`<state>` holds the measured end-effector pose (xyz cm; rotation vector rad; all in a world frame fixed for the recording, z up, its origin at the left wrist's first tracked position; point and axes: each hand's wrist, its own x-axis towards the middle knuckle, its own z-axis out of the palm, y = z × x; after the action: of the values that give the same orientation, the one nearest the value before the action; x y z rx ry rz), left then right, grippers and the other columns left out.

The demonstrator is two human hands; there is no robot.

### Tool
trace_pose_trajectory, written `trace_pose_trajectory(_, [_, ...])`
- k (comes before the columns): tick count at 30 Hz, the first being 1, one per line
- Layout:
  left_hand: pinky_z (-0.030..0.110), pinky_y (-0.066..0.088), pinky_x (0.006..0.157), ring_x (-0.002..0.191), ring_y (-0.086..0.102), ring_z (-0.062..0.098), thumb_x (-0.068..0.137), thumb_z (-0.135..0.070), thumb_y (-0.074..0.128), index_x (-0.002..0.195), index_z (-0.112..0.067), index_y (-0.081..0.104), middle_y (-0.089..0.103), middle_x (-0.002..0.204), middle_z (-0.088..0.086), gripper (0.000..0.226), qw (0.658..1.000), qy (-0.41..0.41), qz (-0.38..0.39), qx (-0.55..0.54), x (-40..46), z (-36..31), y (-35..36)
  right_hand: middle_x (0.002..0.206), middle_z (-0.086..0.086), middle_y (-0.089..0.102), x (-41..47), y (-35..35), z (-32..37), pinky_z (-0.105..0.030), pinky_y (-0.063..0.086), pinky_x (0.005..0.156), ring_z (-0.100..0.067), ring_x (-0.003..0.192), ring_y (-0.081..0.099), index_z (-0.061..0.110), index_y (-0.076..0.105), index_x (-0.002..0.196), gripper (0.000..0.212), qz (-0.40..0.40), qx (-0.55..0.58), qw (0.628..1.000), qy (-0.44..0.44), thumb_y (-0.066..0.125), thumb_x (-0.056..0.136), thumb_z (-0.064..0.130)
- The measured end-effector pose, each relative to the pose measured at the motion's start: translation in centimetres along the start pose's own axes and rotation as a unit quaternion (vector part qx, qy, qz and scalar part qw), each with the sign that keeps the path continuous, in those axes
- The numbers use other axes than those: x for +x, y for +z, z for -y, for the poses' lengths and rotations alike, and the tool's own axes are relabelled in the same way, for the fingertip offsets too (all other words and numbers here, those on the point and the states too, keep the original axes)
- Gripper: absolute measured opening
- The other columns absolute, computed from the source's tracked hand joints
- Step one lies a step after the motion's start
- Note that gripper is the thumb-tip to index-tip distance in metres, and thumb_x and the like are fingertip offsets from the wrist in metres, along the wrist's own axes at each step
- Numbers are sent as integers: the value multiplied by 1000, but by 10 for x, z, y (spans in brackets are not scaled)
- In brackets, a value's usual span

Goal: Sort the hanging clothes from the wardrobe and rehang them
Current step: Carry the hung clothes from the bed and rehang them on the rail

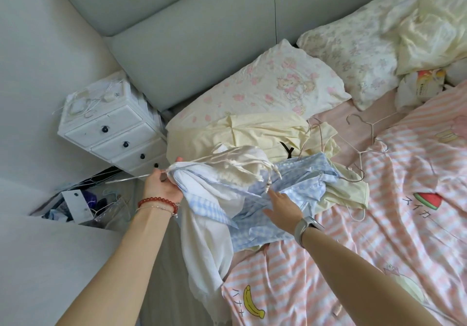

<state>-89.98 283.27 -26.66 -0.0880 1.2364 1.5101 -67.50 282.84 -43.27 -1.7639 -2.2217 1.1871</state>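
A heap of clothes lies at the bed's left edge. My left hand [163, 186] is shut on a bunch of white garments [204, 227] that hang over the side, and a thin white hanger [126, 179] sticks out left of it. My right hand [283, 209], fingers spread, rests flat on a blue-and-white checked shirt [300, 174]. A satin cream top [240, 161] lies on the pile. Behind it is a pale yellow garment [252, 131]. Empty wire hangers [364, 133] lie on the bed to the right.
A pink striped duvet [379, 224] covers the bed, with two pillows [265, 85] and a padded headboard [189, 34] behind. A white drawer unit [113, 133] stands left of the bed, with a cluttered bin [80, 206] in front of it. A cream blanket [429, 22] lies far right.
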Motion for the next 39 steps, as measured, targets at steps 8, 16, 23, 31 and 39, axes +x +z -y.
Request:
trace_pose_trajectory(8, [31,33,103,113,52,24,100,-15,23,86,-7,52,58,105,14,33,998,28,-53,11,0,8,3,93,-12,65,-31,-19,-36,-36,40,75,-31,94,53,4,68,99,20,-192,77,978,-10,50,92,11])
trace_pose_trajectory(16, [31,40,86,86,51,17,99,-19,25,76,-14,44,53,88,3,30,995,36,-87,-29,3,0,0,88,-15,57,-38,-54,-84,-26,45,57,-26,71,53,-5,61,101,26,-237,515,767,302,39,87,-7])
trace_pose_trajectory(23, [26,38,64,62,41,13,98,-15,30,70,-15,35,38,70,4,29,986,131,-56,90,-8,10,-2,100,-16,58,-56,-63,-43,-33,45,68,-28,80,58,2,46,130,48,-240,267,917,175,40,83,-4])
trace_pose_trajectory(31, [25,28,58,57,34,14,100,-16,35,74,-12,49,39,61,3,29,925,253,-10,284,-52,7,-39,129,-3,54,-87,-67,91,-22,35,97,-17,121,47,12,53,126,33,-181,250,946,-95,47,94,17])
trace_pose_trajectory(39, [29,30,64,63,36,14,96,-15,43,76,-19,62,38,65,0,28,920,292,-43,258,-123,-7,-98,134,3,43,-174,13,195,-33,35,101,-16,122,37,21,34,135,65,-5,14,962,-271,50,84,56])
